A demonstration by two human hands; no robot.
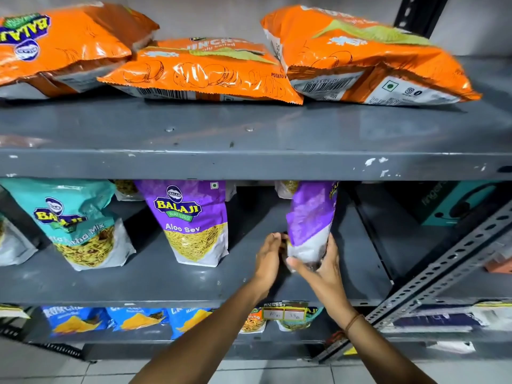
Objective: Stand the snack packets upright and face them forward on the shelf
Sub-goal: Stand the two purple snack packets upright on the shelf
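A purple snack packet [310, 217] stands upright on the middle shelf [277, 284], turned sideways so its front faces right. My right hand [321, 270] grips its lower end from below and the right. My left hand [268, 256] touches its lower left edge with fingers curled. Left of them a purple Aloo Sev packet [194, 223] stands upright and faces forward. Further left a teal mix packet [80, 225] stands leaning, front forward. Three orange chips packets [199, 70] lie flat on the top shelf [249, 162].
Blue packets [133, 320] and a price tag [285, 313] sit on the lowest shelf. A perforated metal brace [443, 273] runs diagonally at the right. A teal box [454, 203] sits in the dark right bay. More packets stand behind the front row.
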